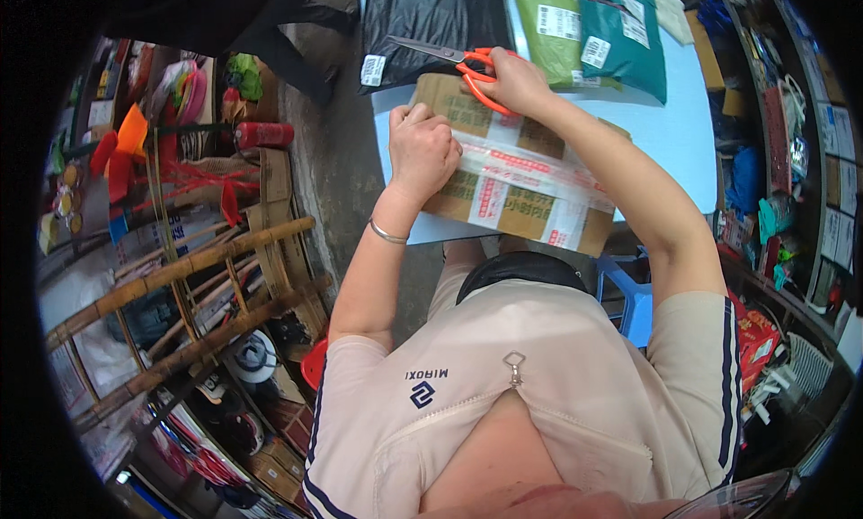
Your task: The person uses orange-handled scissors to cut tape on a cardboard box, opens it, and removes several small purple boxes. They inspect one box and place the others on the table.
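Observation:
A taped cardboard box point(532, 212) lies in front of me on a light blue table point(681, 155), its near side reaching the table's front edge. Clear and white packing tape point(516, 165) with red print runs along and across it. My left hand point(423, 145) is curled tight at the box's left end, where the long tape strip begins; whether it pinches tape or cardboard is hidden by the fingers. In my right hand point(520, 82), over the far side of the box, are scissors point(438, 50) with orange handles, their blades pointing left above a black parcel bag.
Along the table's far side lie the black parcel bag point(438, 23), a green one point(549, 30) and a teal one point(623, 40), all bearing labels. A bamboo ladder point(182, 276) and a fire extinguisher point(264, 135) stand left. A blue plastic stool point(623, 293) is nearby. Another person's legs point(296, 47) show upper left.

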A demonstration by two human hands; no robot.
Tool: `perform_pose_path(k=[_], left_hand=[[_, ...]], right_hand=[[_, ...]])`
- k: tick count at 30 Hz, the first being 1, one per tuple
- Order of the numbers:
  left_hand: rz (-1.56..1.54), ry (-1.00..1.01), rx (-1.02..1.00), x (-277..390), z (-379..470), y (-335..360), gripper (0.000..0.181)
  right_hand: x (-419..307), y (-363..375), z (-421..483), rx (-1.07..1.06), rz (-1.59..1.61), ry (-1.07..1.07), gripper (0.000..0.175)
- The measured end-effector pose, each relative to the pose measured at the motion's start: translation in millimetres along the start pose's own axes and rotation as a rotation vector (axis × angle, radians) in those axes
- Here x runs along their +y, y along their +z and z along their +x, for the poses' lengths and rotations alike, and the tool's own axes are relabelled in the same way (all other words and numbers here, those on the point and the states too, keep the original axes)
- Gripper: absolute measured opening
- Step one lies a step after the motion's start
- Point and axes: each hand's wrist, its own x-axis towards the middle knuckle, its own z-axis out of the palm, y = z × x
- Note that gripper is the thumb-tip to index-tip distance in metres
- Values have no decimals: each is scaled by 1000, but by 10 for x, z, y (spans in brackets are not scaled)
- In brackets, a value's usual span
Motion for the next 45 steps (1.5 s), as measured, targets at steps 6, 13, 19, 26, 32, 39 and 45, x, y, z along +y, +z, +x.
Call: perform_pose_path(k=[6,13,19,26,32,39,45], left_hand=[[-40,46,-392,455,145,195,18],[-61,64,-508,1040,407,497,24],[-300,127,-553,1649,438,856,21],[-338,118,-131,1881,295,1012,8],[-272,13,-196,1910,320,996,15],[-161,-51,-697,1732,560,1051,23],[-535,-191,-855,1621,640,1069,12]], right_hand=[[802,-722,-876,260,-24,-52,50],[1202,-620,-1861,342,209,278,46],[1359,-480,-1836,382,363,312,48],[1250,-537,-1824,305,359,384,45],[1295,-497,-1786,287,354,406,45],[1549,-370,-2423,606,860,439,33],[1394,-297,-3753,177,576,682,54]])
